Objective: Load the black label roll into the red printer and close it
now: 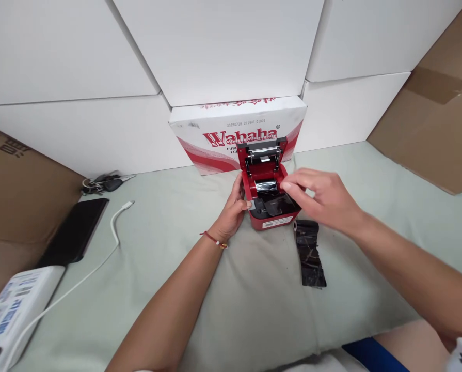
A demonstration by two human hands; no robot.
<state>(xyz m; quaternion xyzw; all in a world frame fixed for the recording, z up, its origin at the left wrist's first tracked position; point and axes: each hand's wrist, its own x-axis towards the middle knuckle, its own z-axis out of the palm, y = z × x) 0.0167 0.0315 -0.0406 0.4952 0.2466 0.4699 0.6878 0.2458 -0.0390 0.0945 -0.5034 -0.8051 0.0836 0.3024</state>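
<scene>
A small red label printer (271, 223) stands with its lid (262, 157) tipped up and back. Inside it lies a roll of shiny black ribbon (266, 186), and dark film (279, 205) spreads over the front part. My left hand (234, 209) grips the printer's left side, thumb on the front left corner. At the right wall, by the roll's right end, the fingers of my right hand (318, 194) are pinched together; what lies between them is hidden. A second black ribbon roll (308, 227) rests on the cloth in front, its wrinkled tail pulled out.
Behind the printer stands a white and red Wahaha box (231, 116), backed by large white boxes (223, 46). Brown cartons (440, 119) flank both sides. Keys (107, 182), a black phone-like slab (76, 230), a white cable (116, 232) and a white box-shaped item (21, 305) lie left.
</scene>
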